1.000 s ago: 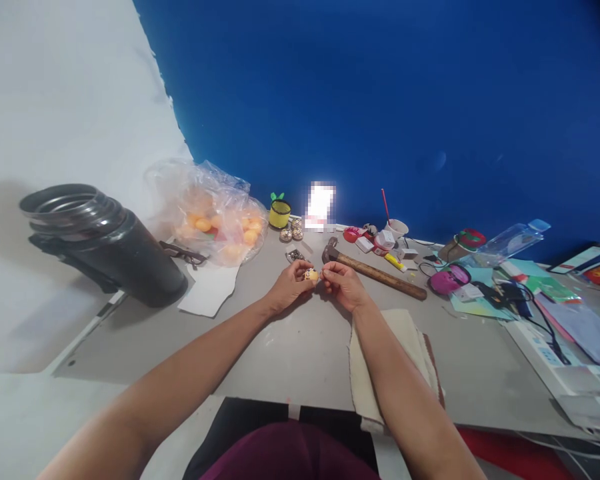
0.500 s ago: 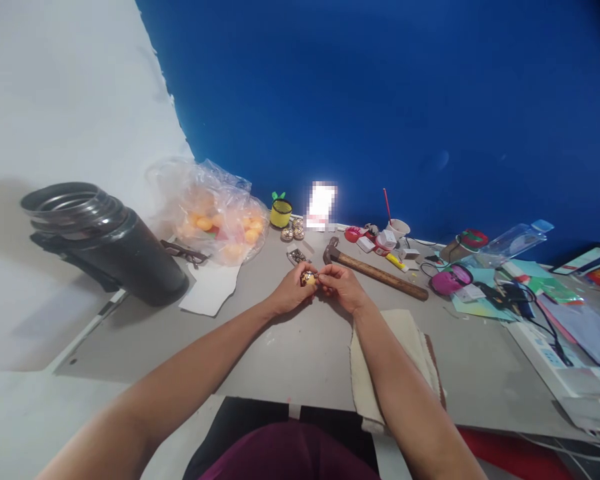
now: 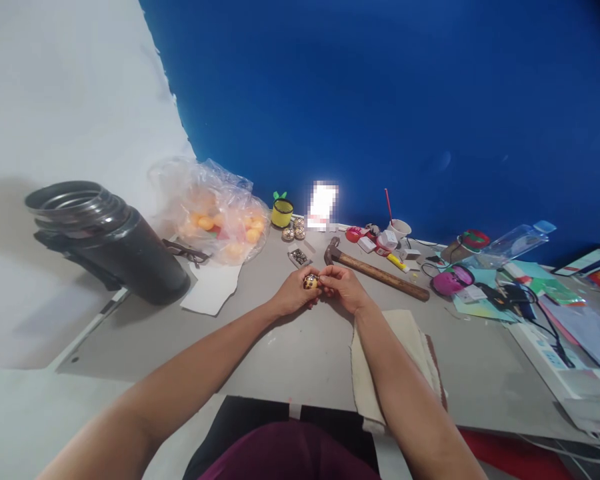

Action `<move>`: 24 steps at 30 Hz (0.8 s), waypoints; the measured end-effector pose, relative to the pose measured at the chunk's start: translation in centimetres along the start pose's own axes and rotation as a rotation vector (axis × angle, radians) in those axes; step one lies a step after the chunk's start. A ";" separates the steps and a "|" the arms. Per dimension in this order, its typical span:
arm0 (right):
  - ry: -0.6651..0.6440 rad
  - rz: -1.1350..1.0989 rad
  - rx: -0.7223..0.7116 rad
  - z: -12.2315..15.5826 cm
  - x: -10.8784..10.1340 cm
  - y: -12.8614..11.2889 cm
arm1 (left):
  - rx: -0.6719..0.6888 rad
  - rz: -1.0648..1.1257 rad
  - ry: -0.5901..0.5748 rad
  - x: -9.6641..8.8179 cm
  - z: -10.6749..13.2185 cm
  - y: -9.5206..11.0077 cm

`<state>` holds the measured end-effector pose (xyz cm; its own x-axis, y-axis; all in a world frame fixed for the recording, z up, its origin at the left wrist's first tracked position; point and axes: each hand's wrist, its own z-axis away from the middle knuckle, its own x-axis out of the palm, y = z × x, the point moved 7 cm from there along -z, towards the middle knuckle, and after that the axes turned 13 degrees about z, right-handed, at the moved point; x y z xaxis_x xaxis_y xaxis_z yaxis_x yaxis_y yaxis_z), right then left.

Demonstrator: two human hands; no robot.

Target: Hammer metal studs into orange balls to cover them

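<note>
Looks like a small ball, round and yellow, with dark patches and shiny, gold-toned spots across the visible side. Sits within the curled fingers of the left hand, partly covered by them on the left. Comes up against the right hand at its pinched fingertips, on the right side. Shows too small to tell any finer detail.
</note>
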<state>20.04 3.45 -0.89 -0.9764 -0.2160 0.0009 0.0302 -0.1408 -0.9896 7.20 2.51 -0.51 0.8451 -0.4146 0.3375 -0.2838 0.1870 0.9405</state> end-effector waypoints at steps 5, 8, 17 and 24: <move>-0.011 0.006 0.001 -0.1 -0.1 0.2 | -0.003 -0.004 0.000 0.1 0.1 -0.1; -0.008 0.021 -0.001 0.0 0.0 0.1 | -0.009 -0.015 -0.012 0.1 0.1 0.0; -0.009 0.046 -0.006 0.0 0.1 0.1 | 0.014 -0.091 -0.002 0.2 0.2 0.7; -0.017 0.044 -0.007 -0.1 0.1 0.2 | -0.009 -0.058 -0.014 0.2 0.3 0.5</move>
<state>19.91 3.46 -1.07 -0.9704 -0.2382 -0.0403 0.0716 -0.1241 -0.9897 7.10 2.30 0.07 0.8537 -0.4371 0.2831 -0.2304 0.1704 0.9581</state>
